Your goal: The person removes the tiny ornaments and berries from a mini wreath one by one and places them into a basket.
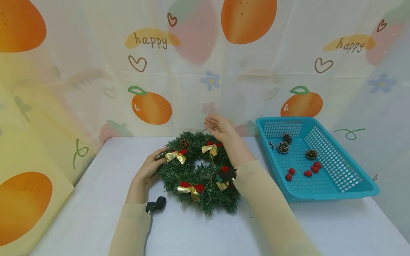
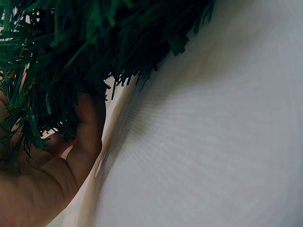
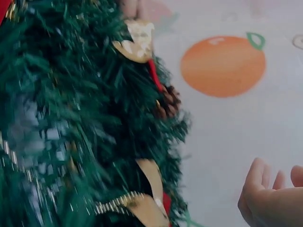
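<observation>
A green Christmas wreath (image 1: 174, 174) lies on the white table, dressed with gold-and-red bows (image 1: 190, 190), a gold bead string and a pinecone (image 1: 184, 143) at its back left. At the wreath's left edge my left hand (image 1: 150, 167) grips the greenery; in the left wrist view its fingers (image 2: 89, 127) curl in among the needles, tips hidden. My right hand (image 1: 221, 128) is raised over the wreath's back right part, holding nothing. Its fingers (image 3: 255, 177) are loosely bent and apart from the wreath in the right wrist view.
On the right stands a blue plastic basket (image 1: 326, 196) with several pinecones (image 1: 283, 147) and several red berries (image 1: 308, 173) in it. A fruit-printed cloth (image 1: 192, 81) hangs behind the table (image 1: 96, 199). Each sleeve carries a small black wrist camera (image 1: 156, 205).
</observation>
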Motion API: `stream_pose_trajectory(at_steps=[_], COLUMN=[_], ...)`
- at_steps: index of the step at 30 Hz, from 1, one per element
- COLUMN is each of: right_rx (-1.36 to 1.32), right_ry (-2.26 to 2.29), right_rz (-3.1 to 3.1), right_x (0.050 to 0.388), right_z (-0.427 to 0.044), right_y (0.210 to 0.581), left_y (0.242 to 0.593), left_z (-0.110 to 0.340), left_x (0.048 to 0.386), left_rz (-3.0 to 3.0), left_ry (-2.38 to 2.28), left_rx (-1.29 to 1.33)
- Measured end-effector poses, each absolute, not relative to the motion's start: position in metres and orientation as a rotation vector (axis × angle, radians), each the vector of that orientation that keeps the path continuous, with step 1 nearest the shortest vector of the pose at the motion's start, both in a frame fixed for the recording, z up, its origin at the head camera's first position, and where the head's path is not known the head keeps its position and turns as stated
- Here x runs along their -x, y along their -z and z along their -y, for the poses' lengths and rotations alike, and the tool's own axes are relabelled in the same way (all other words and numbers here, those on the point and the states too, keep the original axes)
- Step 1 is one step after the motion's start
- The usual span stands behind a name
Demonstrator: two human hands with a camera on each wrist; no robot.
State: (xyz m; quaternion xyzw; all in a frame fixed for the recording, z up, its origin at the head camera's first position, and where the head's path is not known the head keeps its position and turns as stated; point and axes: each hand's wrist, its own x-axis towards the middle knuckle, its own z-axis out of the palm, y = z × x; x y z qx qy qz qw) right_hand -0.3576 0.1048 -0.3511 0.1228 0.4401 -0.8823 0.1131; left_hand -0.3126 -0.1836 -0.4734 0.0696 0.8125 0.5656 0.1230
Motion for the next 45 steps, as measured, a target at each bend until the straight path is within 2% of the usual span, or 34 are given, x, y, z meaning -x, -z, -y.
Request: stream_pose_trajectory(at_steps=[2,5,12,21,45], right_rx=[-0.334,-0.306,-0.297,-0.289,-0.211], right_ry=[2.563,2.544,2.484,2.361,1.987], right_rz=[-1.335,-1.365,-1.419,-1.611,-2.009], right_x=[0.336,0.325,0.334,0.331,0.332], right_z=[-0.093,-0.083,-0.066,-0.051,-0.042], right_y=[0.335,0.331,0.353,0.372,0.399], left_y=[0.473,0.473,0.473,0.475,0.473], left_z=[0.183,0.184,0.185,0.185,0.182], left_x=[0.313,0.313,0.314,0.312,0.312], left_rz=[-2.373,-2.4,-2.406,-2.389,-2.402], left_ry=[-1.646,-1.618,-1.612,-1.631,-1.612], left_rx=[-0.202,-0.209,-0.209,-0.219,-0.2])
